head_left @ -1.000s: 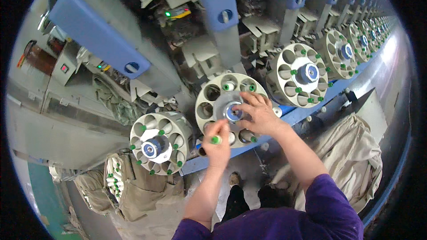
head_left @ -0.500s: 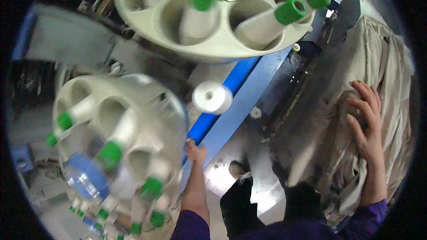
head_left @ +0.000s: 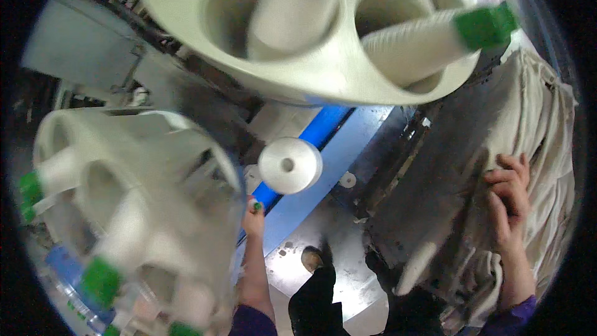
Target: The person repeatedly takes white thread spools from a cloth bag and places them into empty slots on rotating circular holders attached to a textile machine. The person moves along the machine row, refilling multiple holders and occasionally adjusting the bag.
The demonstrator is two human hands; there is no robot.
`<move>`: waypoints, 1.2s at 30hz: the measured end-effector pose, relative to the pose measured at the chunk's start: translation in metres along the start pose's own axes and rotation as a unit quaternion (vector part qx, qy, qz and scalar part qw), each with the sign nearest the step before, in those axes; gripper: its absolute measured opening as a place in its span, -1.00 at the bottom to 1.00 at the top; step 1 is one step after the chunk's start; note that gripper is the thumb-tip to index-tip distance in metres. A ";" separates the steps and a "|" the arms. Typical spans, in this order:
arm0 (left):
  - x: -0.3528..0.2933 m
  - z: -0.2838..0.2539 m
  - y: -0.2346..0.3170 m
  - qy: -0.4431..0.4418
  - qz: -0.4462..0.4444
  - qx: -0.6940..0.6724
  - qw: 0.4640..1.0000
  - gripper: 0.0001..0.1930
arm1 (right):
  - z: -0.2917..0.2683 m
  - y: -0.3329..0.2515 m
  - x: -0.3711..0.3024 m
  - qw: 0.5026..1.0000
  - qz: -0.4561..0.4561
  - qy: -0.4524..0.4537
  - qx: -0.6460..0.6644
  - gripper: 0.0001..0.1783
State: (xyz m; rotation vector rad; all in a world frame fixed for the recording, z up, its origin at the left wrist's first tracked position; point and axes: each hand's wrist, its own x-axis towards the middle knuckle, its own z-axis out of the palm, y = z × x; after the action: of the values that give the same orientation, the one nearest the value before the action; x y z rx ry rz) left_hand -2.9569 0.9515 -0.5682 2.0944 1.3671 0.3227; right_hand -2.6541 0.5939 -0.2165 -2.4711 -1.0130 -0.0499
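Note:
My left hand is closed beside the blue rail, partly behind the left holder. A small green end shows at its fingers; the rest of that thing is hidden. On the right, my right hand rests on a heap of beige cloth, its fingers loosely bent and apart, with nothing visible in them. Between the holders a white yarn spool shows its round end with a central hole. Near me at the top, a cream round holder carries white bobbins with green ends, such as a tilted bobbin.
A second cream holder with several green-ended bobbins fills the lower left, blurred. A pale blue metal beam runs diagonally beside the rail. On the floor lies a small white ring-shaped thing. My shoe stands on shiny floor.
The view has shifted, and both holders appear larger. The fingers of my right hand are more bent and lower in the picture. The green end at my left hand now shows more clearly.

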 end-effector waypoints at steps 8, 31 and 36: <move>-0.182 -0.236 0.275 -0.372 0.238 -0.239 0.865 -0.63 | -0.021 -0.114 0.020 0.922 0.015 -0.099 0.375 -0.62; -0.030 -0.431 0.289 0.157 0.146 -0.323 0.922 -0.81 | -0.012 -0.316 0.050 0.962 -0.198 -0.186 0.035 -0.63; -0.070 -0.426 0.264 0.152 0.138 -0.299 0.932 -0.81 | -0.008 -0.329 0.047 0.931 -0.285 -0.194 -0.115 -0.73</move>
State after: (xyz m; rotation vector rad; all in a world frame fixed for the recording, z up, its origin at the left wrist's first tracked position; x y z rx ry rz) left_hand -3.0079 0.9674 -0.0649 1.7461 0.9539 1.0754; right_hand -2.8397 0.8248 -0.0661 -2.3434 -1.9751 0.1492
